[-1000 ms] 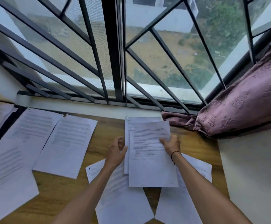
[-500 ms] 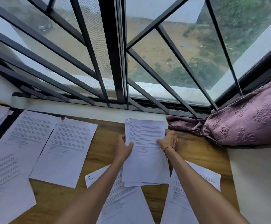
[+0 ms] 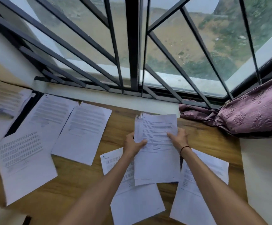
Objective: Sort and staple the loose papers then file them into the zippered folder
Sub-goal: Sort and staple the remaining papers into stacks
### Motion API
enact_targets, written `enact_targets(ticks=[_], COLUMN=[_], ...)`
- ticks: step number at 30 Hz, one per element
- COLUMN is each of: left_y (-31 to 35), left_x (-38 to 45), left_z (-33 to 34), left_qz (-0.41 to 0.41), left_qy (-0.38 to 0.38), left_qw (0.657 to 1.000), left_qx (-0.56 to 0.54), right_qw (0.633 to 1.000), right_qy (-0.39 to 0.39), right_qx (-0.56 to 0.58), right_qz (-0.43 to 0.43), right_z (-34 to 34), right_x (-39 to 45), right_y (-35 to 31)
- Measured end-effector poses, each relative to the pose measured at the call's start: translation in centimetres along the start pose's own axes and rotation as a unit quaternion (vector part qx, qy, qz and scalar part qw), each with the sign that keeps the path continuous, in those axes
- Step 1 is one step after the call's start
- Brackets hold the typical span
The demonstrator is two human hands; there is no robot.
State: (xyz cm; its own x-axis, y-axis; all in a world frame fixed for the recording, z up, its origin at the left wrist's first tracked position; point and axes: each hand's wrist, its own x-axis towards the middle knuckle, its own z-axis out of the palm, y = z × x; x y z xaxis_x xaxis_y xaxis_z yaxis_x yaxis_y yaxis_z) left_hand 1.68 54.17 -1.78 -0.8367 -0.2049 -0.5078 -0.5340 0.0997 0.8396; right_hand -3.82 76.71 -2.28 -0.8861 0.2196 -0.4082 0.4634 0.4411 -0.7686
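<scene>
A small stack of printed sheets [image 3: 156,153] is held over the wooden table [image 3: 120,120]. My left hand [image 3: 132,144] grips its left edge, thumb on top. At the right edge my right hand [image 3: 178,140] holds the same stack, thumb on the page. Two more printed sheets lie under my arms, one [image 3: 132,197] below the left forearm and one [image 3: 195,192] below the right. Three loose pages [image 3: 81,132] lie spread on the left of the table. A dark folder [image 3: 24,111] lies at the far left with papers [image 3: 5,103] and a blurred stapler-like object [image 3: 2,113] on it.
A barred window [image 3: 132,46] runs along the far edge of the table, above a white sill [image 3: 115,98]. A purple patterned curtain [image 3: 245,114] bunches on the right, reaching onto the table corner. A white surface [image 3: 265,172] borders the table on the right.
The loose sheet was laid on the pile by the window and squared up. Both hands now grip the stack by its sides, lifted slightly. The camera view shifted right.
</scene>
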Motion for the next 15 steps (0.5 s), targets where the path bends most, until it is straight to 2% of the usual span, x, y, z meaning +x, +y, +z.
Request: enact_targets(ticks=[3,9,15], left_y=[-1.5,-3.5,-5.1], left_x=[-2.1,-5.4,-8.4], left_z=[-0.8,-1.7,-3.6], left_qz=[0.001,-0.046,-0.048], left_qy=[0.013,0.050,0.061], left_qw=[1.000,0.997,0.996], left_qx=[-0.013,0.047,0.034], right_qw=[1.000,1.000,0.999], right_qy=[0.011,0.011,-0.004], right_qx=[0.005,-0.006,-0.011], right_qz=[0.004,0.017,0.034], right_z=[0.1,1.2,2.7], right_x=[-2.3,-4.8,-7.2], right_y=[0.8,2.3,3.0])
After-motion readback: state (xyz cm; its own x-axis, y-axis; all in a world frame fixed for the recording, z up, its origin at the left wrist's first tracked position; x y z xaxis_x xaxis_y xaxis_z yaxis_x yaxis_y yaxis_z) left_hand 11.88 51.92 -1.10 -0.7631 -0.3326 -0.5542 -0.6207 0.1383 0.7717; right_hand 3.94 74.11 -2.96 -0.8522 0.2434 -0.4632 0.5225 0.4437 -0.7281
